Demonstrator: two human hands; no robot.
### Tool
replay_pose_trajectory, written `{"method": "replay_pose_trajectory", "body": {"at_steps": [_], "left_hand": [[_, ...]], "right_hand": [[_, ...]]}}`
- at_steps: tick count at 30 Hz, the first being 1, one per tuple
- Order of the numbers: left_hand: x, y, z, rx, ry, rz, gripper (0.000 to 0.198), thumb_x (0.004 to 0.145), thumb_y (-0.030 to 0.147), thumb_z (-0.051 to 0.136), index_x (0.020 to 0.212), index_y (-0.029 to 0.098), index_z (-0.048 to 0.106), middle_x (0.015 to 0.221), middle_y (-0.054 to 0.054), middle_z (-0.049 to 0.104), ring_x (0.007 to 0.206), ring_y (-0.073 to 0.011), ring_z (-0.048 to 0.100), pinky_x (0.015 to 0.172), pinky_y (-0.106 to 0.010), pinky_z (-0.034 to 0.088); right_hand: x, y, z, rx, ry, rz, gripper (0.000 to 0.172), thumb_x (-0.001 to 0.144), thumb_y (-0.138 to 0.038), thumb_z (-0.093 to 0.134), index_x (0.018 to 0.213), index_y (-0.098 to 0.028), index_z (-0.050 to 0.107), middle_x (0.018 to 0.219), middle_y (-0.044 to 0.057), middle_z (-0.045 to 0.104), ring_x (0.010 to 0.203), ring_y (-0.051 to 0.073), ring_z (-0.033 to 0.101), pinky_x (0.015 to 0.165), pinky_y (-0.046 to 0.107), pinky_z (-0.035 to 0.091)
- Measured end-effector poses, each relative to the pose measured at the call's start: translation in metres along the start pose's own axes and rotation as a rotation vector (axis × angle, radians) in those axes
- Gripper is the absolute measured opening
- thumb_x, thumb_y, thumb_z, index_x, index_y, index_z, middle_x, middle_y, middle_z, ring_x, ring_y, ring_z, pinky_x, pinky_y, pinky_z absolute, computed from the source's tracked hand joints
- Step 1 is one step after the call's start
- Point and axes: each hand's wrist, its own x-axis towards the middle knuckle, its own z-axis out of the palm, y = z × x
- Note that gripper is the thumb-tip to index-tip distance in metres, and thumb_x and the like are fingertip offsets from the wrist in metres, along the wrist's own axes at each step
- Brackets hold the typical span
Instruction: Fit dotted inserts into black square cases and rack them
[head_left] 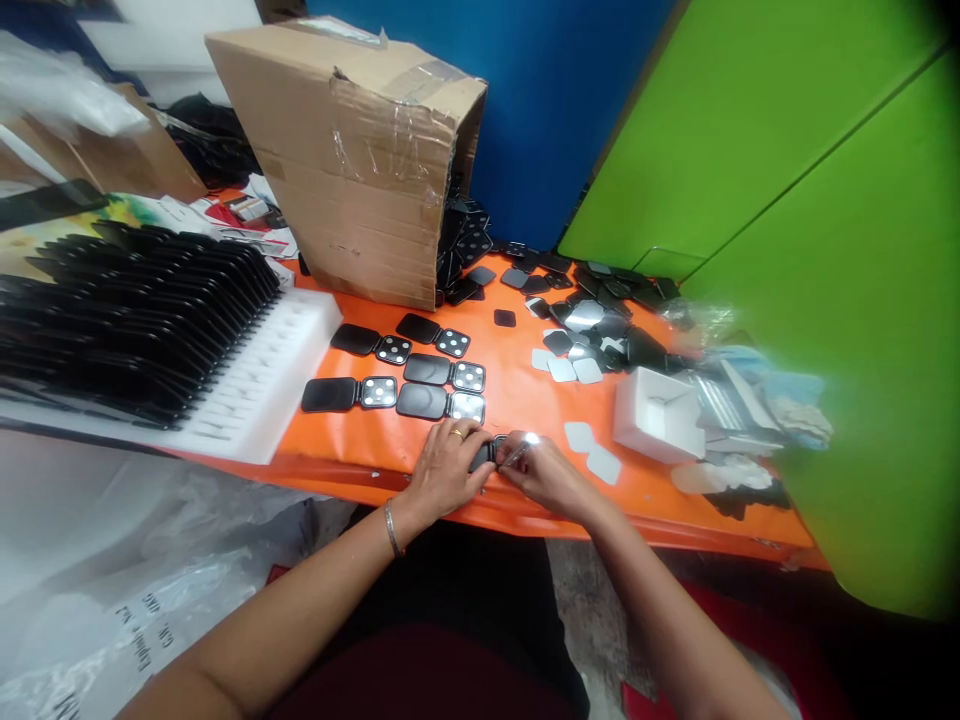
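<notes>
My left hand rests on the front edge of the orange table, its fingers closed on a small black square compact. My right hand meets it from the right, pinching a shiny mirror piece against the compact. Just beyond my hands lie two rows of opened black compacts, each with a dotted square half. Light square mirror inserts lie to the right of my right hand.
A taped cardboard box lies on its side at the back, black compacts spilling out. A white foam rack of upright black pieces fills the left. A pile of black and silver parts, a white tray and green panels stand at right.
</notes>
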Motion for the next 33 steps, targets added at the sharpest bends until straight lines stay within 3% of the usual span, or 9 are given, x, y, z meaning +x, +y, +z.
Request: {"method": "replay_pose_trajectory", "body": {"at_steps": [4, 6, 9, 14, 20, 23, 27, 29, 33], "left_hand": [[0.001, 0.0, 0.001, 0.03, 0.015, -0.021, 0.033, 0.082, 0.027, 0.059, 0.114, 0.024, 0.054, 0.116, -0.006, 0.053, 0.107, -0.0253, 0.045, 0.092, -0.042, 0.039], [0.002, 0.0, 0.002, 0.051, 0.038, -0.052, 0.032, 0.084, 0.028, 0.058, 0.115, 0.022, 0.052, 0.119, -0.007, 0.052, 0.11, -0.0262, 0.043, 0.092, -0.043, 0.039], [0.003, -0.001, 0.003, 0.059, 0.041, -0.044, 0.031, 0.085, 0.029, 0.057, 0.115, 0.022, 0.052, 0.119, -0.007, 0.053, 0.11, -0.0261, 0.043, 0.092, -0.044, 0.038], [0.003, -0.003, 0.003, 0.037, 0.05, -0.028, 0.03, 0.084, 0.028, 0.057, 0.114, 0.023, 0.054, 0.116, -0.006, 0.054, 0.107, -0.0246, 0.045, 0.092, -0.042, 0.039], [0.002, -0.003, 0.005, 0.043, 0.077, -0.017, 0.032, 0.083, 0.026, 0.059, 0.114, 0.022, 0.055, 0.115, -0.006, 0.054, 0.107, -0.0238, 0.045, 0.094, -0.041, 0.039], [0.002, -0.002, 0.005, 0.049, 0.076, -0.017, 0.031, 0.083, 0.027, 0.059, 0.113, 0.022, 0.055, 0.115, -0.006, 0.054, 0.106, -0.0239, 0.045, 0.093, -0.04, 0.039], [0.002, -0.003, 0.005, 0.052, 0.072, -0.019, 0.031, 0.083, 0.028, 0.058, 0.114, 0.022, 0.055, 0.116, -0.007, 0.054, 0.107, -0.0242, 0.044, 0.092, -0.04, 0.039], [0.002, -0.003, 0.005, 0.045, 0.07, -0.017, 0.032, 0.084, 0.027, 0.058, 0.115, 0.022, 0.055, 0.117, -0.006, 0.054, 0.108, -0.0239, 0.044, 0.092, -0.039, 0.039], [0.002, 0.0, 0.003, 0.04, 0.057, -0.029, 0.031, 0.084, 0.027, 0.059, 0.115, 0.023, 0.055, 0.118, -0.006, 0.054, 0.107, -0.0239, 0.044, 0.091, -0.04, 0.039]], "right_hand": [[-0.012, -0.003, 0.008, 0.047, -0.115, -0.048, 0.011, 0.072, -0.009, 0.055, 0.069, -0.018, 0.057, 0.063, -0.002, 0.057, 0.054, 0.012, 0.051, 0.05, 0.022, 0.04], [-0.026, -0.003, 0.013, 0.098, -0.101, -0.032, 0.01, 0.074, -0.01, 0.056, 0.071, -0.018, 0.059, 0.068, 0.0, 0.06, 0.058, 0.013, 0.055, 0.054, 0.024, 0.044], [-0.048, 0.004, 0.015, 0.3, 0.034, 0.078, 0.004, 0.078, -0.02, 0.06, 0.076, -0.018, 0.063, 0.079, 0.005, 0.065, 0.071, 0.017, 0.062, 0.064, 0.029, 0.051], [-0.053, 0.026, 0.012, 0.636, 0.325, 0.294, 0.026, 0.072, -0.04, 0.071, 0.082, -0.017, 0.065, 0.08, 0.007, 0.069, 0.071, 0.02, 0.066, 0.068, 0.034, 0.056], [-0.03, 0.027, 0.027, 0.76, 0.404, 0.332, 0.033, 0.068, -0.042, 0.074, 0.085, -0.016, 0.064, 0.075, 0.007, 0.07, 0.073, 0.022, 0.068, 0.072, 0.037, 0.056], [-0.02, 0.022, 0.035, 0.605, 0.409, 0.24, 0.026, 0.074, -0.039, 0.068, 0.084, -0.016, 0.063, 0.076, 0.007, 0.069, 0.072, 0.022, 0.067, 0.068, 0.035, 0.055], [-0.007, 0.021, 0.04, 0.152, 0.394, 0.038, 0.008, 0.08, -0.024, 0.058, 0.082, -0.017, 0.062, 0.083, 0.008, 0.067, 0.071, 0.019, 0.063, 0.067, 0.031, 0.05], [-0.002, 0.021, 0.039, 0.001, 0.359, -0.036, 0.007, 0.082, -0.018, 0.053, 0.081, -0.018, 0.06, 0.084, 0.008, 0.065, 0.073, 0.018, 0.062, 0.068, 0.03, 0.049], [0.005, 0.016, 0.028, -0.102, 0.217, -0.047, 0.009, 0.08, -0.011, 0.051, 0.077, -0.017, 0.058, 0.079, 0.006, 0.063, 0.069, 0.017, 0.059, 0.065, 0.027, 0.046]]}}
